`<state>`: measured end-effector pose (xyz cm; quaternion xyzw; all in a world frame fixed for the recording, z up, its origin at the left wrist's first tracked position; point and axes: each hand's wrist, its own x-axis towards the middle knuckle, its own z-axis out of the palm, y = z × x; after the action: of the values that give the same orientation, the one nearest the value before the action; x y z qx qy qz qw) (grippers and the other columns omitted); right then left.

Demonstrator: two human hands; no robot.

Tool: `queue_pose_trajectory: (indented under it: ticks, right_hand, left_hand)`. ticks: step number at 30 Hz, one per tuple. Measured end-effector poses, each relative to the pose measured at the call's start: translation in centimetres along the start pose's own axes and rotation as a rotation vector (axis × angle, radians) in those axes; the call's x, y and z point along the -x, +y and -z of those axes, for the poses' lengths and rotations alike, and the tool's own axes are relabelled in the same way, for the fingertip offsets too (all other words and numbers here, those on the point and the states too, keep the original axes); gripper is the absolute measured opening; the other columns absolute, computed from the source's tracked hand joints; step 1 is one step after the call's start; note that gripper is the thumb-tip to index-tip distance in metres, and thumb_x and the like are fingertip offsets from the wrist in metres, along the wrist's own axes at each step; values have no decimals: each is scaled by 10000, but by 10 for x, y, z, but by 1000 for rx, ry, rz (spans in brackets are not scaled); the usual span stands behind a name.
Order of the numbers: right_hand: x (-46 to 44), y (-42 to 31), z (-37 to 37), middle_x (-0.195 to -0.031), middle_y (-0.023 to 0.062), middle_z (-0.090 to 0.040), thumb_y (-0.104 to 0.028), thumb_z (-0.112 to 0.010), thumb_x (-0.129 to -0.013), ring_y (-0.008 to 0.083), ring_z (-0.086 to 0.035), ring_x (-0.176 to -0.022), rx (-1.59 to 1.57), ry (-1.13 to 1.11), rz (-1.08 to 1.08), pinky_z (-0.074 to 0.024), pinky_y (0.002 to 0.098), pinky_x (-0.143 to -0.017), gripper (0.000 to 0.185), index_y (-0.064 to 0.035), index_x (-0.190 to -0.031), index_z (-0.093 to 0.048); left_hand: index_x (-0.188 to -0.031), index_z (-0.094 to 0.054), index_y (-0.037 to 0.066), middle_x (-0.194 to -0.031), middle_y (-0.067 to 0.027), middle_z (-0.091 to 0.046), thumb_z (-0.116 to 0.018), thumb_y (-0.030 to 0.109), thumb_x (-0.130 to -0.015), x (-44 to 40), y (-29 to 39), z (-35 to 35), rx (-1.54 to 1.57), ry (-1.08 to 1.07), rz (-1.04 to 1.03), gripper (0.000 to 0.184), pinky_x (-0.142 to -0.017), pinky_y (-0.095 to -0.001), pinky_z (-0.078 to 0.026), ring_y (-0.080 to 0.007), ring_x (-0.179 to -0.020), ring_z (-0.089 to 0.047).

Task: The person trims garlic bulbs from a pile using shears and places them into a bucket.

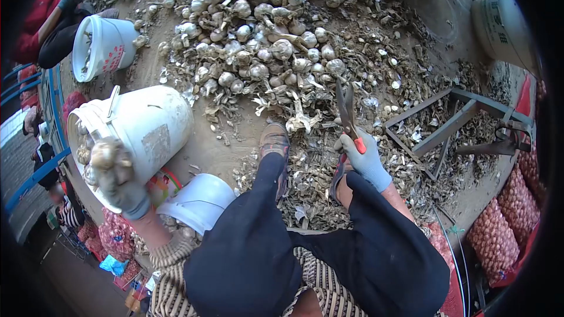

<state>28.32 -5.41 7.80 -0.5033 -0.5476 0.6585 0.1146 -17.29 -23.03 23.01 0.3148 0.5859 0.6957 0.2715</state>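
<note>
Dusty surface (216, 161) beyond both hands. Left hand (122, 191), blurred, cups pale bulbs (109, 157); right hand (365, 157) grips red-handled shears (348, 116), blades parted.

Markings, as seen from where I stand; no wording can be read with certainty.

Item 1. White pail (121, 32), upper left of the frame: red lettering (114, 58) on its wall, in short rows resembling Chinese characters, too small and blurred to make out.

Item 2. Pale container (517, 41), upper right of the frame: dark green print (497, 20) on its side, character-like, set aslant to my view, indistinct.

Item 3. Large white bucket (161, 111), left of the frame: greyish, worn patch (156, 145) on its side, unreadable.
</note>
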Motion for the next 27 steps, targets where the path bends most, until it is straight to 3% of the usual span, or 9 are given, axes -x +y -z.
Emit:
queue_pose_trajectory:
  ticks: [3, 5, 7, 8, 11, 14, 17, 22, 27]
  right_hand:
    - [-2, 8, -8, -781, 19, -709, -234, -587, -1002, 86, -615, -645, -43, -13, -43, -500, 272, -635, 413, -67, -1379, -604]
    - [-3, 11, -13, -783, 8, -707, -237, -588, -1004, 70, -588, -624, -22, -16, -24, -480, 255, -604, 323, -44, -1257, -643]
    - [-3, -1, -16, -778, 16, -708, -239, -591, -1005, 74, -578, -623, -83, -1, -41, -478, 260, -597, 241, -18, -1081, -649]
    - [-2, 0, -15, -776, 22, -708, -234, -591, -1004, 79, -582, -630, -89, -4, -69, -480, 262, -602, 256, -17, -1126, -651]
    - [-2, 15, -10, -773, 38, -709, -212, -587, -1001, 94, -594, -637, -68, -8, -58, -485, 272, -610, 381, -42, -1340, -611]
    - [-1, 3, -4, -770, 41, -705, -191, -573, -1000, 110, -619, -654, -24, -9, -5, -499, 281, -633, 404, -66, -1384, -590]
    - [3, 20, 6, -769, 62, -705, -235, -586, -989, 146, -634, -656, 138, 30, 59, -509, 316, -647, 401, -77, -1357, -607]
    - [7, 11, 11, -743, 75, -693, -252, -597, -981, 158, -630, -645, -88, 105, -136, -505, 329, -636, 350, -63, -1271, -647]
    - [1, 4, 16, -834, 149, -654, -307, -674, -947, 329, -648, -754, 344, 211, 47, -501, 398, -674, 386, -64, -1246, -657]
  left_hand:
    - [-1325, -576, -29, -1245, -133, -659, -617, 99, -930, -11, 70, 51, -882, 385, -168, 417, -988, -351, -512, -210, -1127, -627]
    - [-1329, -599, 6, -1369, -179, -589, -696, 152, -887, -16, 89, 76, -2048, 227, -421, 476, -1089, -452, -420, -335, -1228, -570]
    - [-1330, -611, 25, -1427, -199, -539, -718, 166, -865, -16, 78, 29, -2082, 266, -575, 498, -1128, -478, -366, -368, -1301, -513]
    - [-1324, -615, 19, -1376, -189, -583, -707, 105, -868, -18, 62, -7, -1969, 238, -709, 473, -1100, -450, -404, -351, -1273, -548]
    - [-1285, -646, 44, -1238, -148, -675, -695, -2, -835, -18, -36, -73, -1271, -106, -488, 455, -1037, -426, -454, -336, -1137, -631]
    - [-1152, -660, 73, -1173, -115, -646, -698, 152, -856, -47, -151, -153, -1342, -509, -467, 308, -1080, -450, -379, -301, -1203, -548]
    - [-1245, -632, 77, -1213, -114, -579, -720, 312, -838, -61, -247, -206, -1406, -644, -425, 478, -1093, -509, -335, -319, -1232, -493]
    - [-1296, -591, 131, -1195, -150, -553, -713, 156, -817, -53, -282, -263, -1218, -657, -656, 495, -1038, -496, -412, -350, -1161, -545]
    - [-1214, -627, 55, -1141, -172, -591, -742, 119, -721, -46, -282, -274, -822, -499, -66, 511, -1003, -416, -485, -341, -1118, -572]
